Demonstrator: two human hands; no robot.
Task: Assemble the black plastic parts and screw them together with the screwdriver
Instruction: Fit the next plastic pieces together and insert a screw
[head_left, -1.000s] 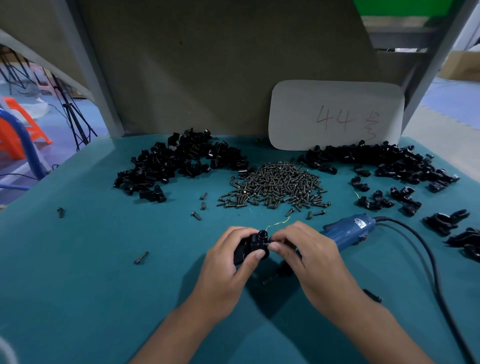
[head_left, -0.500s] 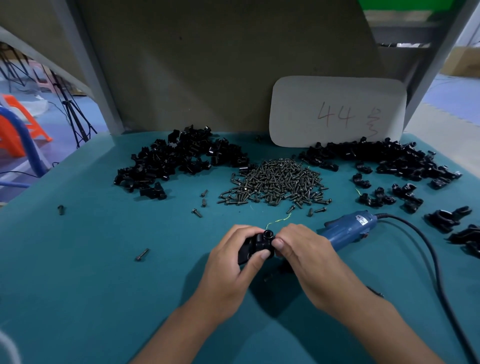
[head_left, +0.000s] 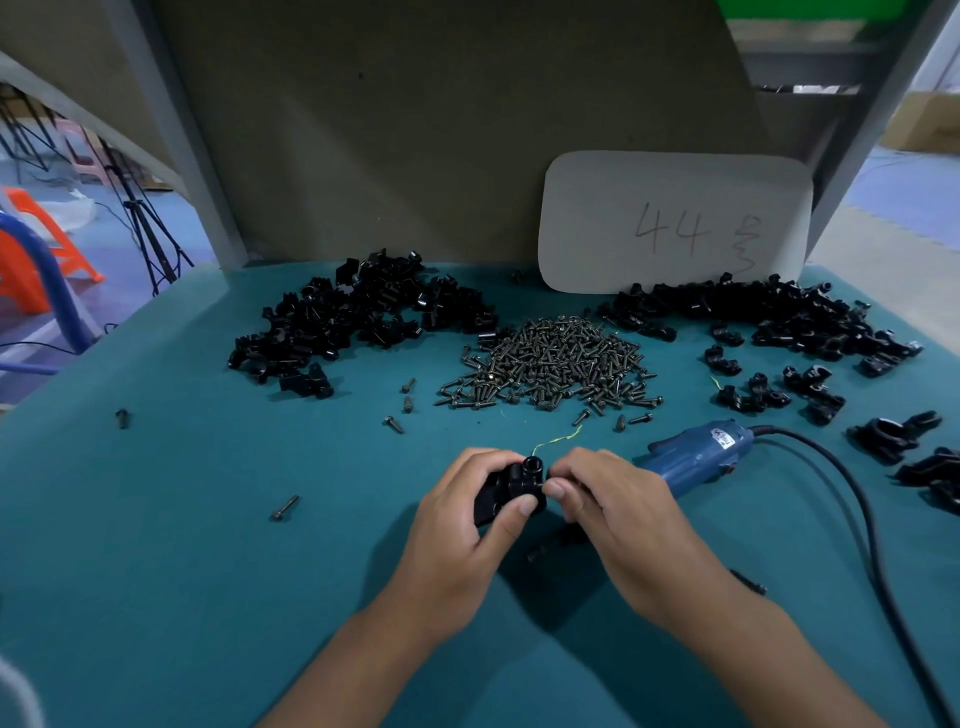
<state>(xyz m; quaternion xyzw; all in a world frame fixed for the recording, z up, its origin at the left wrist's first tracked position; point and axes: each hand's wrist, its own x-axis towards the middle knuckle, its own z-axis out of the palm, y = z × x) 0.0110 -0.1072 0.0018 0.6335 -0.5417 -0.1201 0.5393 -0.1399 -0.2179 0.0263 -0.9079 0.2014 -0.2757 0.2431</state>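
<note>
Behind both hands (head_left: 457, 525) (head_left: 618, 514) pinching a black plastic part (head_left: 506, 491), card (head_left: 675, 223) handwritten "44".

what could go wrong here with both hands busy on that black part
1. The black plastic part, gripped in the left hand and pinched by the right hand, hangs above the teal table; a slip could drop it.
2. The blue electric screwdriver lies just behind the right hand; reaching back could snag its black cord.
3. Stray dark screws could be knocked off.
</note>
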